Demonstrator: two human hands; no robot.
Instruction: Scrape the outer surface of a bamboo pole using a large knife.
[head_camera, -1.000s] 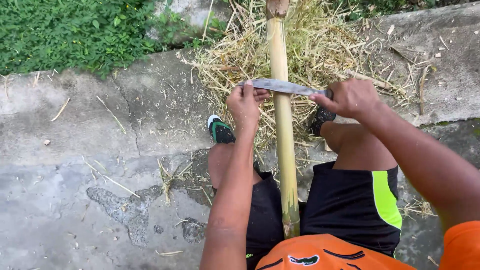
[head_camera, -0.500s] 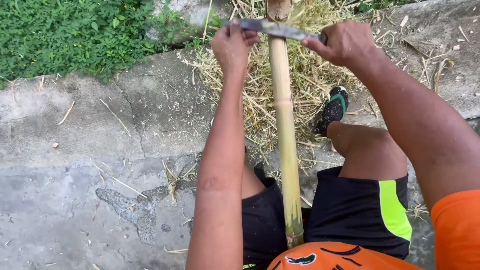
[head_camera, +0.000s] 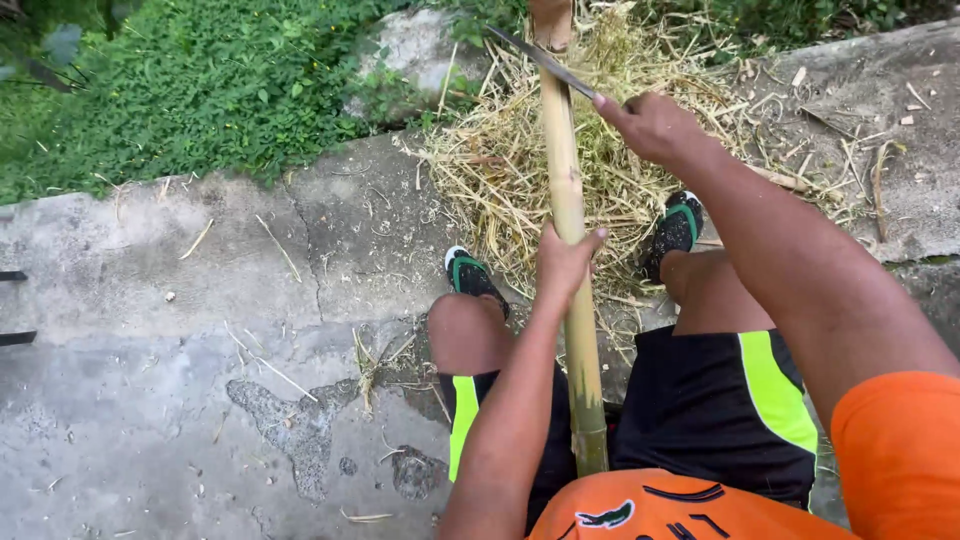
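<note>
A bamboo pole (head_camera: 567, 215) is held lengthwise between the knees, its near end braced against the body. The left hand (head_camera: 566, 262) is wrapped around the pole at mid-length, its grip closed on the stalk. The right hand (head_camera: 655, 128) is closed on the handle of a long knife (head_camera: 545, 62), whose blade is laid slantwise across the pole well beyond the left grip, near the far end. A heap of straw-coloured shavings (head_camera: 500, 170) lies on the concrete slab (head_camera: 150, 300) beneath. Scraping of the pole's skin appears to be in hand; the next stroke would call for a steady left grip.
</note>
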